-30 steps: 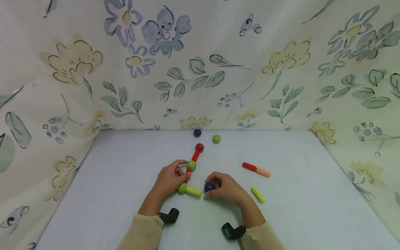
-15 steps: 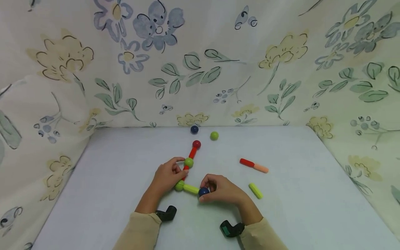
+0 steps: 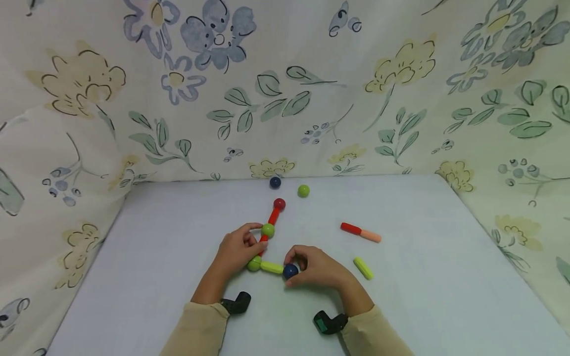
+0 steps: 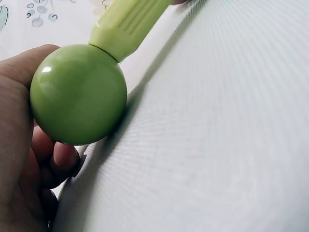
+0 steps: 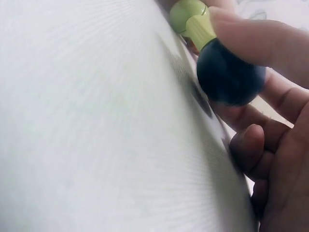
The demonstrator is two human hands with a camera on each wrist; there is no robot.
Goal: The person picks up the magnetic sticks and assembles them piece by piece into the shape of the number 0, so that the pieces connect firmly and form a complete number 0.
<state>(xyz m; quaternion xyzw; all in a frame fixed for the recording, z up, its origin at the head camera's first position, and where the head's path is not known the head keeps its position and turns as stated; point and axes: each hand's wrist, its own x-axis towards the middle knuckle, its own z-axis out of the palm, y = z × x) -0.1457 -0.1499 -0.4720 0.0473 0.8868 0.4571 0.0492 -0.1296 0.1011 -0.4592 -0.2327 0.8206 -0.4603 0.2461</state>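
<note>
A jointed chain of balls and rods lies on the table: a red ball (image 3: 279, 203), a red rod (image 3: 273, 216), a green ball (image 3: 267, 230), a second red rod partly covered by fingers, another green ball (image 4: 79, 94) and a yellow-green rod (image 3: 271, 267). My left hand (image 3: 238, 252) grips the chain around the second red rod, its thumb across it. With thumb and fingers my right hand (image 3: 318, 267) pinches a dark blue ball (image 5: 229, 72), which touches the free end of the yellow-green rod.
Beyond the chain sit another dark blue ball (image 3: 275, 182) and a loose green ball (image 3: 304, 191). To the right lie a red rod (image 3: 351, 228) end to end with a peach rod (image 3: 371, 236), and a yellow-green rod (image 3: 363, 268). Floral cloth (image 3: 329, 99) hangs behind the white table.
My right hand has brought the dark blue ball leftward, from a small gap to contact with the yellow-green rod's end. My left hand keeps its hold. The whole view has shifted slightly.
</note>
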